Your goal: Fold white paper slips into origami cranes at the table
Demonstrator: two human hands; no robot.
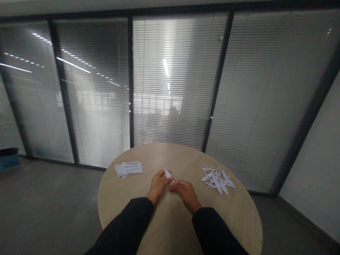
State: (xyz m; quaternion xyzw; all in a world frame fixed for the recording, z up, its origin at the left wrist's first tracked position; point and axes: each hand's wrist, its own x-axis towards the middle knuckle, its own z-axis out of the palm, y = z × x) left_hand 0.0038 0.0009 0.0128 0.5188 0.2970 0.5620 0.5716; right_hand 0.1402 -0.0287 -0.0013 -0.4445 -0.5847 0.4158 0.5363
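Between my hands, over the middle of the round table, is a small folded piece of white paper (168, 174) with a pointed tip facing up and left. My left hand (158, 185) pinches it from the left side with thumb and fingers. From the right, my right hand (186, 192) grips its lower end, fingertips close to the left thumb. The fingers hide the lower part of the paper. To the right lies a pile of folded white paper cranes (217, 180), several of them with pointed wings. Flat printed paper sheets (130, 168) lie in a loose stack on the left.
The round wooden table (170, 152) reaches close to a glass partition with blinds (172, 81) behind it. A blue container with a dark top (9, 160) stands on the grey floor (58, 205) at far left. A wall (316, 177) rises on the right.
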